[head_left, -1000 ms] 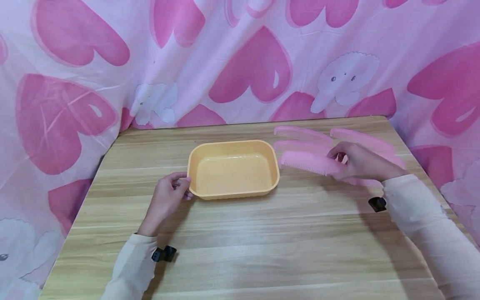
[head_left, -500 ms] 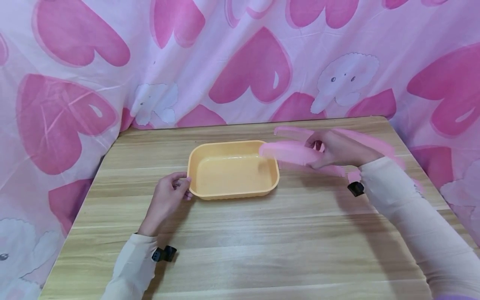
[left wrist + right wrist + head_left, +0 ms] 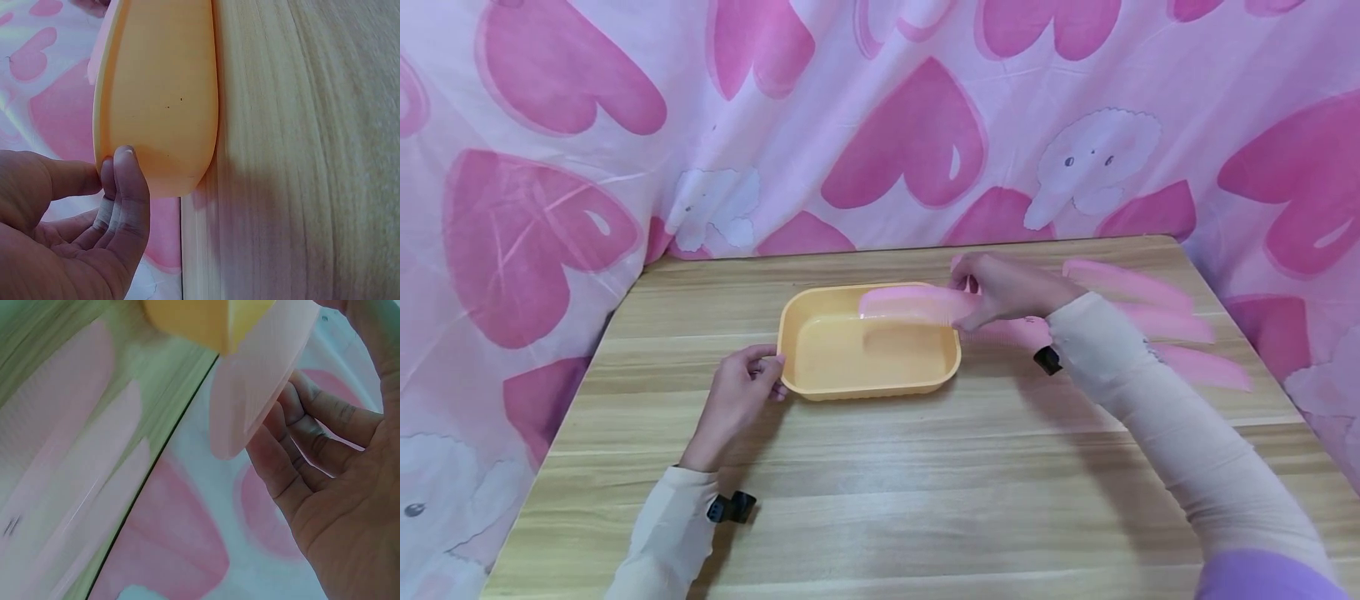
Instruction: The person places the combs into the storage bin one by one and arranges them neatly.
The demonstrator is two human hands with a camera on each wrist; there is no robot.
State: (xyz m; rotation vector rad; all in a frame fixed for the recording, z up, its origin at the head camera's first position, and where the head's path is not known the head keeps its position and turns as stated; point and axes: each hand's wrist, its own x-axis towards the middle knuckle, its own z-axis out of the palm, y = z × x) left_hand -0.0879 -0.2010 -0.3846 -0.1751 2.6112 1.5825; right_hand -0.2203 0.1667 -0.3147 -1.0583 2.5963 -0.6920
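Note:
A yellow, rounded rectangular tray [image 3: 850, 390] stands on the wooden table. My left hand [image 3: 741, 396] pinches its left rim between thumb and fingers; the left wrist view shows the same grip on the tray wall [image 3: 159, 87]. In my right hand [image 3: 1018, 292] is a pink comb [image 3: 910, 303], held by one end, its other end reaching over the tray's back right part. The right wrist view shows the comb [image 3: 256, 381] between thumb and fingertips, beside the tray's edge.
Several more pink combs lie right of the tray: one [image 3: 1011, 332] partly under the right forearm, others at the right, such as the back comb [image 3: 1127, 283] and the front comb [image 3: 1206, 367]. A pink heart-patterned curtain [image 3: 902, 133] hangs behind the table [image 3: 880, 500].
My right hand has carried the comb leftward, from above the other combs to over the tray. The left hand has stayed on the tray's rim, and the tray has not moved.

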